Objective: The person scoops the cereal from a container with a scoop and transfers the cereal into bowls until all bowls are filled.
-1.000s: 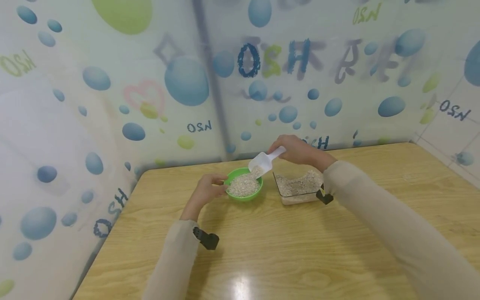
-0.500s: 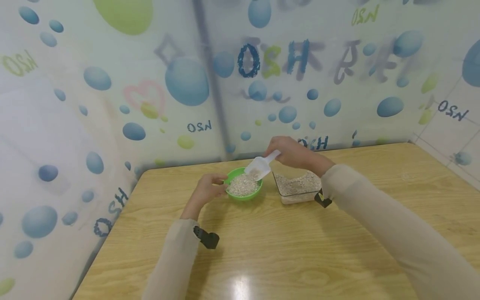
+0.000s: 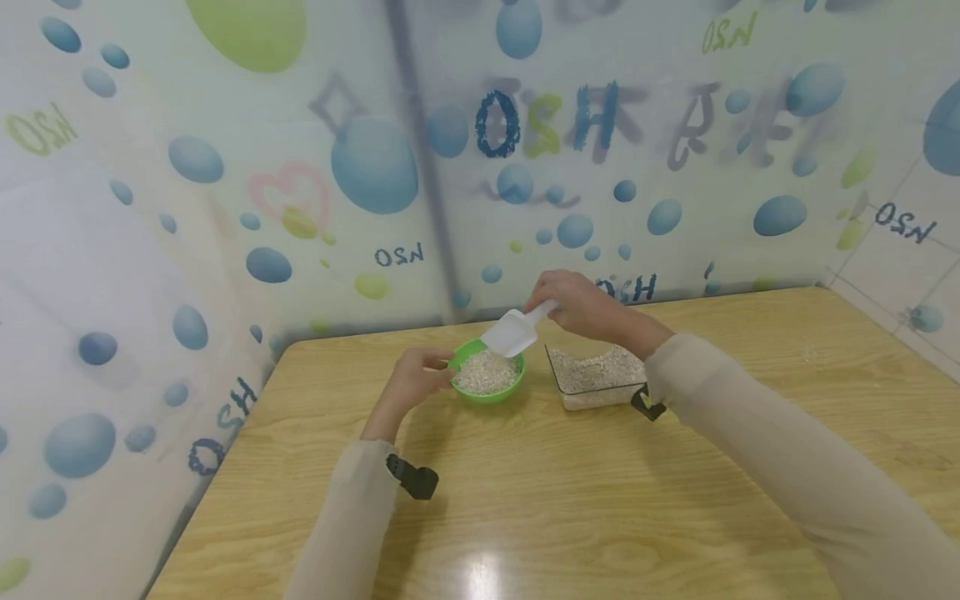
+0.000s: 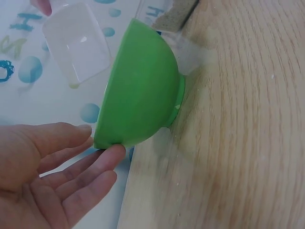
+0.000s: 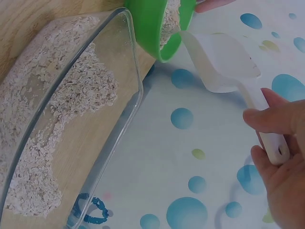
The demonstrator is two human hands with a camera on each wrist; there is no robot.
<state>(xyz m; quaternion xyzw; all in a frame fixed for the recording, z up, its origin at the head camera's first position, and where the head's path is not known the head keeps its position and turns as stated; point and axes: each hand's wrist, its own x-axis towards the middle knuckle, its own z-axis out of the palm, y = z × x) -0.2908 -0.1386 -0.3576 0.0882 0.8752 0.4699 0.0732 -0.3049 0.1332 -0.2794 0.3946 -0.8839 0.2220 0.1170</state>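
Observation:
A green bowl [image 3: 489, 397] heaped with pale oat flakes [image 3: 486, 372] stands on the table. At its left rim, my left hand [image 3: 414, 382] pinches the edge between thumb and fingers, which the left wrist view [image 4: 71, 167] shows close up. My right hand [image 3: 573, 304] grips the handle of a white plastic scoop [image 3: 511, 333]. Tilted down, the scoop hangs over the bowl's far right rim. In the right wrist view its hollow [image 5: 233, 57] looks bare apart from a few specks.
A clear glass container [image 3: 600, 400] with more oat flakes [image 5: 83, 78] stands right of the bowl, below my right wrist. The wooden table [image 3: 525, 492] meets a patterned wall covering [image 3: 480, 208] close behind. Dark wrist cameras [image 3: 412, 477] sit on both sleeves.
The scoop has moved slightly left and tipped further over the bowl. The flakes seen in it earlier have left it. My left hand and the bowl stay in place.

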